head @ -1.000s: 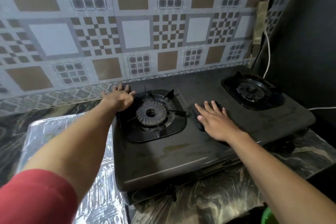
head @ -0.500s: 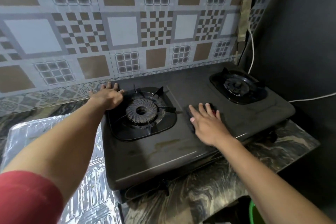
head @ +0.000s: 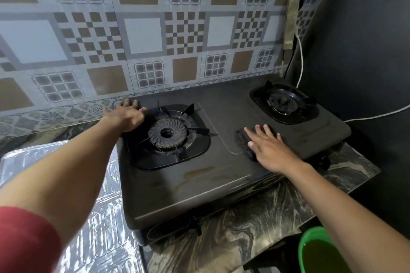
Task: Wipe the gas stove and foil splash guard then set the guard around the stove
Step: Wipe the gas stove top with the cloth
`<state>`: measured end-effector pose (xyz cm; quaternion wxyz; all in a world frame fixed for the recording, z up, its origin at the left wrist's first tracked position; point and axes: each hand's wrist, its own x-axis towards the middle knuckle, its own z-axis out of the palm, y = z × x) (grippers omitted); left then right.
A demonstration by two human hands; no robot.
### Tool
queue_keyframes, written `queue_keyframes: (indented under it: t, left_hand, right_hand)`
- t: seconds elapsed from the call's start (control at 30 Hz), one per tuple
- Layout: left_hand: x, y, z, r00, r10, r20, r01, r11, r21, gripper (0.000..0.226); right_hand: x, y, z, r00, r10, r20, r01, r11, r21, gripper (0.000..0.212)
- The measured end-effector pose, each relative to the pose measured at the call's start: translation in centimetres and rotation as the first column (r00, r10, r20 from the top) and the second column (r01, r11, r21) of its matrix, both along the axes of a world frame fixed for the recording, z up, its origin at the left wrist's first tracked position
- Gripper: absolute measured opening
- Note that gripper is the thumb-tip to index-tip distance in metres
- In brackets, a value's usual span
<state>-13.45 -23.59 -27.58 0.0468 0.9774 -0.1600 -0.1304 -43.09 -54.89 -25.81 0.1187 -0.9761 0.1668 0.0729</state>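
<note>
The black two-burner gas stove [head: 199, 186] sits on the marble counter against the tiled wall. My left hand [head: 126, 115] rests flat on the stove's back left corner, beside the left burner [head: 167, 133], holding nothing. My right hand [head: 270, 150] presses flat, fingers spread, on a dark cloth [head: 244, 143] on the stove top between the two burners. The right burner [head: 281, 103] is uncovered at the back right. The foil splash guard [head: 99, 228] lies flat on the counter to the left of the stove, partly under my left arm.
A green bucket [head: 317, 250] holding liquid stands below the counter edge at the lower right. A white cable [head: 300, 62] hangs down the wall corner behind the right burner. A dark wall closes off the right side. A brownish stain marks the stove's front.
My right hand has slid the dark cloth a little to the right, away from the left burner. My left hand has stayed on the back left corner. The view has shifted slightly.
</note>
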Motion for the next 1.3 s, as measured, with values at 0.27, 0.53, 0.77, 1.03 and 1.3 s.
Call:
queue_keyframes:
  t: [0.27, 0.53, 0.77, 1.03, 1.3]
  left_hand:
    - [0.6, -1.0, 1.1, 0.999, -0.028, -0.023, 0.028, 1.000, -0.011, 0.103]
    - [-4.4, -14.0, 6.1, 0.983, -0.162, 0.090, 0.171, 0.979, -0.114, 0.087]
    - [-4.1, -21.4, 5.0, 0.979, -0.203, 0.013, 0.202, 0.977, 0.066, 0.086]
    - [-2.9, -22.9, 3.3, 0.986, -0.155, -0.062, 0.161, 0.980, 0.118, 0.075]
    - [-2.8, -22.7, 2.6, 0.987, -0.142, -0.072, 0.149, 0.982, 0.116, 0.075]
  right_hand:
    - [3.1, -0.5, -0.2, 0.998, 0.054, 0.016, -0.053, 0.998, -0.021, 0.052]
    - [7.0, -3.3, -0.3, 0.990, 0.138, 0.006, -0.137, 0.990, -0.032, 0.052]
    - [9.4, -5.6, 0.1, 0.978, 0.207, 0.007, -0.206, 0.978, -0.027, 0.053]
    - [13.5, -7.8, 0.6, 0.970, 0.244, -0.015, -0.244, 0.970, 0.000, 0.053]
    - [21.3, -8.0, 2.7, 0.963, 0.189, -0.194, -0.231, 0.947, -0.222, 0.060]
